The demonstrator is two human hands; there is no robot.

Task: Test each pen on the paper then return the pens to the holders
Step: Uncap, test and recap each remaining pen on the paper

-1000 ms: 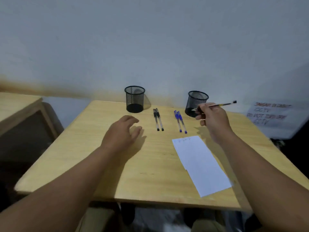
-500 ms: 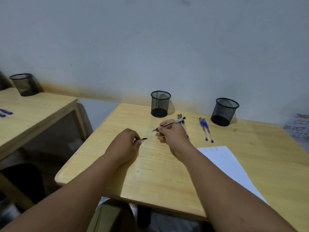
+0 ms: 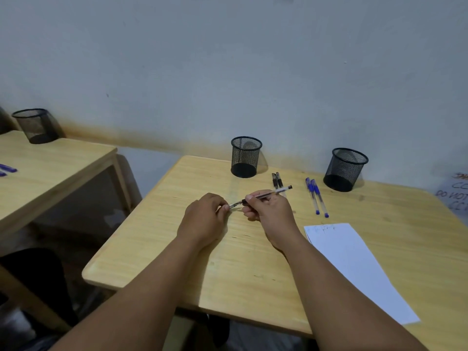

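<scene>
My right hand grips a black pen over the middle of the wooden table, tip pointing left. My left hand pinches a small cap that meets the pen's tip. Two black pens lie side by side behind my right hand. Two blue pens lie further right. An empty black mesh holder stands at the back centre, and a second mesh holder at the back right. White paper with faint marks along its top edge lies on the right.
A second wooden table on the left carries another mesh holder and blue pens. A grey wall runs behind both tables. A handwritten sign leans at the far right.
My right hand brought the pen from near the right holder to the table's middle. My left hand lifted off the table with the cap, and the cap and pen tip have now come together.
</scene>
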